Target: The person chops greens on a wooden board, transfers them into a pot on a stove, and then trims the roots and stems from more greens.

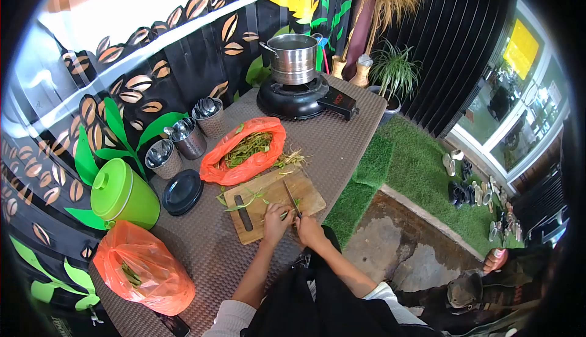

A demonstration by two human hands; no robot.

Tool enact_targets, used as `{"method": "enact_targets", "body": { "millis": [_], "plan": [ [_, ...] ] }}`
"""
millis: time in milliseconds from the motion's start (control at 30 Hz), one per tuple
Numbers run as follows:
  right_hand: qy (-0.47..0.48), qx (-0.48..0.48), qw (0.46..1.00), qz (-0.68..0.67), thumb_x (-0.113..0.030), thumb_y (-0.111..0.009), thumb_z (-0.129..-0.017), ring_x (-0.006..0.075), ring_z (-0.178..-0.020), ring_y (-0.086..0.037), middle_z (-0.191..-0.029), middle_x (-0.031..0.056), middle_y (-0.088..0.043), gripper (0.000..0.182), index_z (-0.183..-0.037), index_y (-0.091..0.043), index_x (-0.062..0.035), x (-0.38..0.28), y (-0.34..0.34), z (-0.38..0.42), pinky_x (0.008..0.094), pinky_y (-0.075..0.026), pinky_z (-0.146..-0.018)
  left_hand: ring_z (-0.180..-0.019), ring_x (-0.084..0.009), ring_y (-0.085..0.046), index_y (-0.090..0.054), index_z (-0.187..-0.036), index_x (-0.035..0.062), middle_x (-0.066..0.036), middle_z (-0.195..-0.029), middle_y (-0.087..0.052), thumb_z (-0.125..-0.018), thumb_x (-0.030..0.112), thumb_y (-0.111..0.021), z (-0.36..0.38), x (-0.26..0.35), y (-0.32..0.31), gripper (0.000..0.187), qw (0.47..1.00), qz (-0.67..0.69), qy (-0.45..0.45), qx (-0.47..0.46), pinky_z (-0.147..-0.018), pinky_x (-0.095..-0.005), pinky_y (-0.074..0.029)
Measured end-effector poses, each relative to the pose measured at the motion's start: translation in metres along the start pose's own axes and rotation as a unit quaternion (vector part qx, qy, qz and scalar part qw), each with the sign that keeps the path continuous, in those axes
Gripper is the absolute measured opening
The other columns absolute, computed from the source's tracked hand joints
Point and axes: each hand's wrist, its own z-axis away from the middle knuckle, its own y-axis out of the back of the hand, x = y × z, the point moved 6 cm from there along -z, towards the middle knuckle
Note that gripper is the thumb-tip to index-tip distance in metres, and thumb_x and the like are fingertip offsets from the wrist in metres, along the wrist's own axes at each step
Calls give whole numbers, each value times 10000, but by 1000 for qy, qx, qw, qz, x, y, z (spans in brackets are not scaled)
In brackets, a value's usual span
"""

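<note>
On a wooden cutting board (256, 198), my right hand (311, 232) is closed round a knife (290, 194) whose blade points away from me. Close beside it, my left hand (277, 221) has its fingers curled on green stems (283, 215) at the blade. Some loose green pieces (245, 204) lie across the board near its handle slot. Just beyond the board sits an open orange plastic bag (210, 169) full of green stalks (249, 149). Pale root ends (294, 157) are scattered by the bag and the board's far edge.
A steel pot (293, 62) stands on a black portable stove (293, 100) at the table's far end. Cutlery cups (189, 140), dark plates (182, 190), a green lidded bucket (125, 199) and a filled orange bag (146, 270) line the left. At lower right is another person's hand (495, 260).
</note>
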Motion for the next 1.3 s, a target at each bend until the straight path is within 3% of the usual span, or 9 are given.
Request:
{"method": "enact_targets", "body": {
  "millis": [233,400,500,767,967,1133,1300],
  "plan": [
    [-23,-4,1000,1,-281,-437,-937,484,-835,-591,-862,327,-603,336,-1019,-471,43,-1,2,-7,547,-471,-728,-855,-274,-541,-679,-816,31,-95,-832,-622,-733,85,-683,0,4,2,99,1000,-2,-4,4,-771,-368,-447],
    [-7,-15,1000,-4,-298,-426,-941,475,-837,-597,-870,319,-607,348,-1013,-483,38,-4,0,3,544,-475,-728,-861,-238,-514,-694,-810,101,-48,-820,-626,-740,183,-704,5,9,10,107,994,-110,10,27,-782,-357,-376],
    [-23,-4,1000,11,-301,-422,-943,484,-832,-592,-872,321,-605,353,-1011,-482,41,-8,-5,7,546,-472,-723,-871,-235,-514,-693,-820,113,-38,-837,-628,-740,195,-704,4,8,8,116,994,-108,-3,22,-776,-349,-367],
    [18,-24,999,-43,-271,-443,-938,485,-859,-583,-891,323,-602,326,-984,-482,49,-4,1,-9,531,-465,-727,-882,-229,-518,-691,-833,112,-34,-860,-630,-740,182,-700,5,4,5,117,995,-93,14,13,-790,-346,-358],
    [-29,2,1000,7,-262,-434,-939,478,-852,-587,-884,333,-592,348,-952,-525,73,-11,-2,3,530,-474,-733,-897,-223,-524,-691,-809,115,-31,-854,-633,-738,200,-693,4,4,6,111,996,-89,24,7,-798,-353,-357],
    [51,-22,998,-38,-281,-440,-937,487,-839,-588,-865,327,-599,344,-967,-487,59,-3,-3,-20,538,-470,-724,-908,-227,-527,-687,-814,112,-34,-848,-626,-734,192,-696,5,-1,5,113,997,-70,21,6,-801,-359,-359],
    [-10,-18,1000,15,-263,-439,-937,468,-836,-599,-874,316,-606,336,-980,-498,65,-13,-2,5,530,-478,-725,-889,-246,-523,-676,-811,93,-48,-834,-613,-733,172,-699,6,-7,3,114,997,-60,39,2,-793,-372,-370]
  ]
}}
